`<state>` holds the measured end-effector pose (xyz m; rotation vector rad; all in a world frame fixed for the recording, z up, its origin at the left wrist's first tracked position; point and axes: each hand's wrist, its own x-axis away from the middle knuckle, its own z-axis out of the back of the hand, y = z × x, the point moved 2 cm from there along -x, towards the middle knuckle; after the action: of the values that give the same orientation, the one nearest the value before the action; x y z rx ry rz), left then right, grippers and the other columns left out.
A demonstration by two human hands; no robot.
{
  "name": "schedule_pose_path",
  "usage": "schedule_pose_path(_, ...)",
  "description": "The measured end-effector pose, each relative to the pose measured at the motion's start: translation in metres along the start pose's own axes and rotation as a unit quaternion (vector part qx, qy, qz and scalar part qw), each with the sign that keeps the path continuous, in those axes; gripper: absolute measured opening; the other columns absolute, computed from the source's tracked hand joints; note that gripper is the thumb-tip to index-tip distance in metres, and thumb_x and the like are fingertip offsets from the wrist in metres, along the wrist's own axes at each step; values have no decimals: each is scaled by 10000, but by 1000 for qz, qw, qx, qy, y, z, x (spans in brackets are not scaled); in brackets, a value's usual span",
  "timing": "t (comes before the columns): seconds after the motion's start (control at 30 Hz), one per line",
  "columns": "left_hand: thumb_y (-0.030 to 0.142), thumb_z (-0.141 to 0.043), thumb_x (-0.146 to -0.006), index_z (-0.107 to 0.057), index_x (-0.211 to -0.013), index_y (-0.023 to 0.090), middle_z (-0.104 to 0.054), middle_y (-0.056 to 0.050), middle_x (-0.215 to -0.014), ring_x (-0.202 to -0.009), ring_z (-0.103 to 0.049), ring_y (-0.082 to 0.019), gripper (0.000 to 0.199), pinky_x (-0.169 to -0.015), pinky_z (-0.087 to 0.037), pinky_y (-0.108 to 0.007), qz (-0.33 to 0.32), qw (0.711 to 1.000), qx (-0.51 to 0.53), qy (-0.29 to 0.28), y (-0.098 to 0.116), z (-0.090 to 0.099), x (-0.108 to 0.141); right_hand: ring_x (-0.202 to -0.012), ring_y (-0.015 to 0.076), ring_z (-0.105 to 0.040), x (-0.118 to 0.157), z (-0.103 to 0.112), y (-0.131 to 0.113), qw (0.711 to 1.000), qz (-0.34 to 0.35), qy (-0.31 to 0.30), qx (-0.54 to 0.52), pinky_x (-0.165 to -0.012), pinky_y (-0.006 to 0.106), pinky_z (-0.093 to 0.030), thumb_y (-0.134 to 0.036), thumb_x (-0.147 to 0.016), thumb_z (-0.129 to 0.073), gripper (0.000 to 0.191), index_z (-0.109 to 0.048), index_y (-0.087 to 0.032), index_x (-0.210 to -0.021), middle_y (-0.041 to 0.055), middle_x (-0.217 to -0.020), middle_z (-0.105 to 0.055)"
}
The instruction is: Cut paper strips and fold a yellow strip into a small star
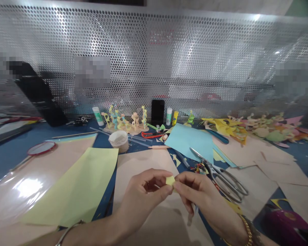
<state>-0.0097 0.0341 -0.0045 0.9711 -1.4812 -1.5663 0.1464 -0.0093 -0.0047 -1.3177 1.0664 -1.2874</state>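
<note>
Between my two hands is a small piece of yellow paper [170, 180], pinched at its edges. My left hand [149, 191] grips it between thumb and forefinger from the left. From the right, the thumb and fingertips of my right hand [198, 191] press on its other edge. Below my right fingers something thin and blurred hangs down; I cannot make out what it is. Under both hands lies a sheet of pale pink paper [143, 164]. Metal scissors [220, 176] rest just to the right of my right hand, their blades on a light blue sheet [192, 140].
At left lie a yellow sheet [87, 184] and a red-rimmed magnifying glass [42, 148]. A white cup [119, 140], an orange cutter [152, 135], glue sticks [168, 116] and a phone [157, 112] stand or lie farther back. Paper figures [128, 121] stand before the perforated metal screen [133, 61].
</note>
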Motion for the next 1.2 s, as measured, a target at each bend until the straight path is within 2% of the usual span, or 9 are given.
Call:
schedule_pose_path(0.23,234,-745,-700,-736,-873,242,-677,31,-696,-637,-599,-103,173,-628,-497,-189,9,1000,-13,11,2,1,-1,-372,41,-415,3,0,-5,1000,0,12,-9,-362,153,-362,-475,-780,-616,342,-619,-136,-737,-72,-481,-443)
schedule_pose_path(0.57,176,-703,-718,-735,-890,239,-690,7,-772,-691,-628,-125,186,-655,-516,-206,-39,999,-35,-10,7,0,2,-368,43,-406,1,3,-2,999,1,32,28,-363,155,-352,-442,-791,-615,312,-615,-136,-731,-75,-456,-435)
schedule_pose_path(0.7,164,-656,-728,-710,-933,212,-685,0,-743,-680,-668,-146,217,-638,-528,-234,-11,1000,4,-10,9,-1,0,-368,38,-392,0,2,-3,999,4,30,34,-368,153,-355,-431,-795,-607,299,-617,-140,-726,-74,-464,-439)
schedule_pose_path(0.83,171,-683,-706,-717,-863,196,-698,1,-697,-638,-674,-140,162,-608,-523,-219,20,999,24,-2,9,-1,-1,-366,35,-390,-1,2,-5,998,2,35,48,-366,148,-350,-427,-789,-609,299,-617,-138,-711,-73,-459,-439)
schedule_pose_path(1.0,184,-702,-693,-732,-800,206,-734,-7,-724,-635,-677,-134,113,-619,-529,-215,29,999,32,5,8,-2,0,-365,31,-388,0,2,-6,998,-1,41,56,-362,151,-331,-446,-770,-623,315,-625,-137,-710,-65,-486,-453)
schedule_pose_path(1.2,163,-712,-632,-733,-767,200,-703,11,-620,-589,-665,-133,141,-592,-517,-214,44,998,44,19,13,-4,-2,-386,37,-397,0,2,-4,998,7,35,55,-375,156,-340,-454,-780,-621,323,-632,-136,-728,-62,-497,-451)
